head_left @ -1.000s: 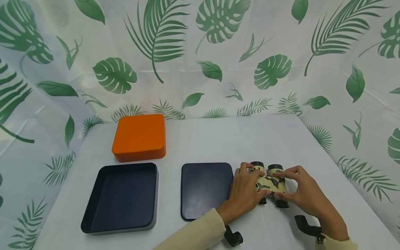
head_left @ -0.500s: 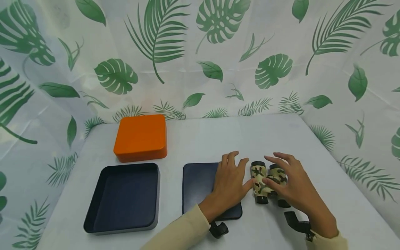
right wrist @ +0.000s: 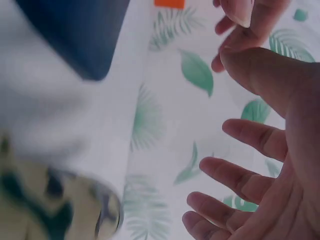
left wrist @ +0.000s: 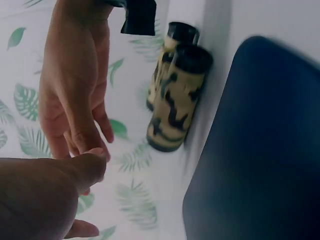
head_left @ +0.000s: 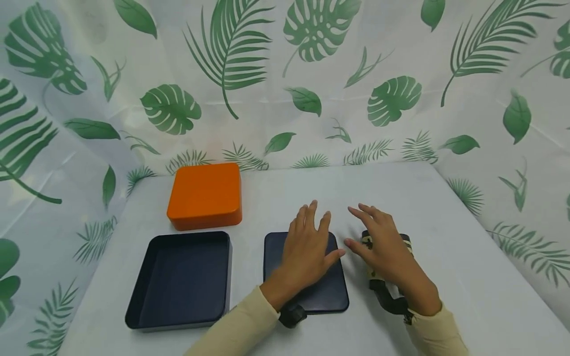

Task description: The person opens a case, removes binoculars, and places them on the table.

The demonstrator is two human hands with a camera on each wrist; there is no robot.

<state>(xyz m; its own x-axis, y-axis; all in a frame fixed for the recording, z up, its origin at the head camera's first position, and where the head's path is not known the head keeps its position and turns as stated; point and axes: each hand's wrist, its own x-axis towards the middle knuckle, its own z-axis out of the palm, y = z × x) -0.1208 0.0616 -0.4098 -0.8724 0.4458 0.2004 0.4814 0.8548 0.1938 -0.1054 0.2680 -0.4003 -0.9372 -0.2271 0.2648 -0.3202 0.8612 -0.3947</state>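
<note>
My left hand (head_left: 305,249), fingers spread and holding nothing, hovers over a dark navy flat lid (head_left: 327,291) on the white table. To its right my right hand (head_left: 385,247) is raised with fingers apart, also holding nothing. Below the right hand lie camouflage-patterned binoculars (left wrist: 176,102) with black ends; in the head view that hand and its wrist camera cover most of them. The left wrist view shows both barrels lying side by side, near the lid's edge. In the right wrist view the binoculars (right wrist: 65,205) appear blurred at the lower left.
A dark navy open box (head_left: 180,282) stands at the left of the table, its inside bare. Behind it is an orange box-shaped piece (head_left: 207,193), smooth side up. A leaf-printed cloth (head_left: 254,109) forms the backdrop at the back and sides.
Both hands have let go of the binoculars, lifted and moved left. The left hand is now over the dark lid. The binoculars stay on the table.
</note>
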